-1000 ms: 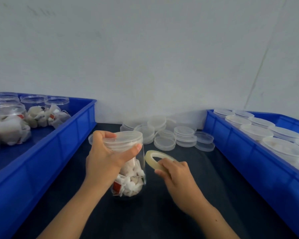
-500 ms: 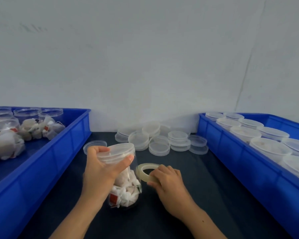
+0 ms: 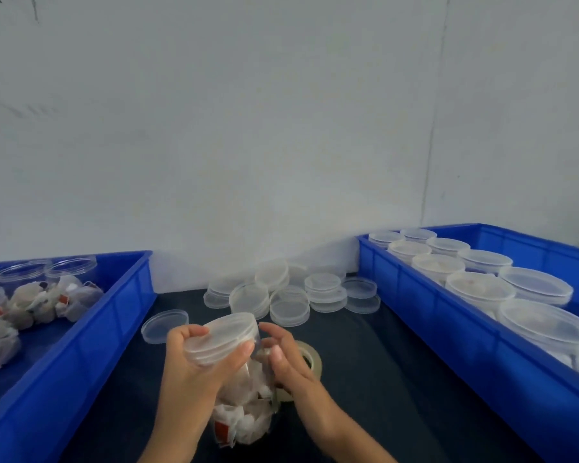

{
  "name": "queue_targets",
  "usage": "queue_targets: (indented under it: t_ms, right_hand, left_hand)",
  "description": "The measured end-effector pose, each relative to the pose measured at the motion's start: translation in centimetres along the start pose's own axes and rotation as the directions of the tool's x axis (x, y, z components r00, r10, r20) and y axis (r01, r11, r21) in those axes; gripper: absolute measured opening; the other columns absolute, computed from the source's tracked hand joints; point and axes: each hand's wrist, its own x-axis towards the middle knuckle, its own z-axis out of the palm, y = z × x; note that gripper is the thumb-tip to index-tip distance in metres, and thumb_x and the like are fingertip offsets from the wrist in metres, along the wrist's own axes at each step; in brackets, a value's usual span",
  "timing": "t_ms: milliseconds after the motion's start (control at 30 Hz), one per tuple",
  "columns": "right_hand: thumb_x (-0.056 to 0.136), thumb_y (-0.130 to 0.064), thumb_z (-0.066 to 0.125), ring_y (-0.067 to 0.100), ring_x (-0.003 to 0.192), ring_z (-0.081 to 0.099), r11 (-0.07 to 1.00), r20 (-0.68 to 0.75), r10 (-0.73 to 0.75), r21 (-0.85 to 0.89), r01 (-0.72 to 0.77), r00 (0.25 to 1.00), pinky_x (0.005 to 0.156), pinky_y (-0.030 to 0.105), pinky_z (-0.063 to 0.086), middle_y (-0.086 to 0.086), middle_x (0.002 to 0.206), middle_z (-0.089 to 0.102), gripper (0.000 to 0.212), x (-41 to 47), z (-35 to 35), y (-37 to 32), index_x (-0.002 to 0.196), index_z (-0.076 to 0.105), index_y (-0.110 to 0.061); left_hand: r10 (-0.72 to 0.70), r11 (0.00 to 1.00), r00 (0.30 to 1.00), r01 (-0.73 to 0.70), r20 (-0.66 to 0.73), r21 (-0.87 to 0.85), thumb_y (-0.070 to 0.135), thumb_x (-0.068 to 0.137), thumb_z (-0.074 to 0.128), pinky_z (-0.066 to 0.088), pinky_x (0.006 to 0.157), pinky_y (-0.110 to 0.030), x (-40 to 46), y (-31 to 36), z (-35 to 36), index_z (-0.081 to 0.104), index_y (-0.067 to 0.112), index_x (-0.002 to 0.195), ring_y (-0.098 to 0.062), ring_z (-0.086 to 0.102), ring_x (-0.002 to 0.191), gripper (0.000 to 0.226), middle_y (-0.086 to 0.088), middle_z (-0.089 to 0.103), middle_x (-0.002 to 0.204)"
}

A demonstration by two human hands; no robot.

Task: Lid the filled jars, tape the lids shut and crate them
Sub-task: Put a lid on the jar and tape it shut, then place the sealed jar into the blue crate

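A clear jar (image 3: 244, 412) filled with white sachets stands tilted on the dark table, low in the centre. My left hand (image 3: 194, 372) grips the translucent lid (image 3: 223, 340) that sits on the jar's mouth. My right hand (image 3: 290, 365) is against the jar's right side, its upper fingers loosely curved toward the lid. The tape roll (image 3: 313, 360) stands tilted behind that palm, held off the table; the fingers that hold it are hidden.
A loose lid (image 3: 163, 325) lies left of the jar and several stacked lids (image 3: 290, 295) sit by the wall. A blue crate (image 3: 121, 315) on the left holds open filled jars. A blue crate (image 3: 415, 302) on the right holds several lidded jars.
The camera has tipped upward, so the hands sit lower in view. My right hand brought the tape roll in against the jar's side. My left hand kept its grip on the lid and tilted the jar.
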Motion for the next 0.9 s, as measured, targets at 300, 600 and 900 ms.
queue_targets:
  t_ms: [300,600,900]
  right_hand:
    - [0.102,-0.016,0.043,0.011,0.112,0.054,0.99,-0.012,-0.025,0.141,0.027,1.0,0.097,0.023,0.046,0.006,0.127,0.052,0.044,-0.7,0.2,-2.8,0.143,0.028,-0.027]
    - [0.102,-0.016,0.044,0.018,0.113,0.063,0.922,-0.172,0.057,0.386,0.014,0.984,0.087,0.026,0.054,0.004,0.125,0.065,0.043,-2.9,-2.1,-5.2,0.144,0.042,-0.025]
    - [0.096,-0.03,0.055,0.011,0.126,0.049,0.999,-0.127,0.048,0.017,-0.046,0.991,0.101,0.023,0.045,-0.001,0.147,0.038,0.071,-5.9,-7.4,-10.5,0.154,0.015,-0.029]
  left_hand:
    - [-0.003,1.0,0.996,0.001,0.086,0.026,0.042,0.061,0.074,0.044,0.064,-0.028,-0.6,0.5,1.5,0.034,0.037,0.122,-0.007,0.055,0.087,0.074,0.014,0.05,0.1]
    - [-0.032,0.997,0.97,0.047,0.241,-0.058,0.049,0.057,0.072,0.047,0.068,-0.027,-2.0,3.6,4.9,0.033,0.032,0.127,-0.012,0.06,0.094,0.082,0.008,0.055,0.109]
    - [-0.066,0.98,0.949,0.12,0.308,-0.159,0.057,0.044,0.079,0.052,0.091,-0.046,-3.6,8.5,9.8,0.033,0.025,0.131,-0.026,0.063,0.104,0.103,-0.011,0.059,0.118]
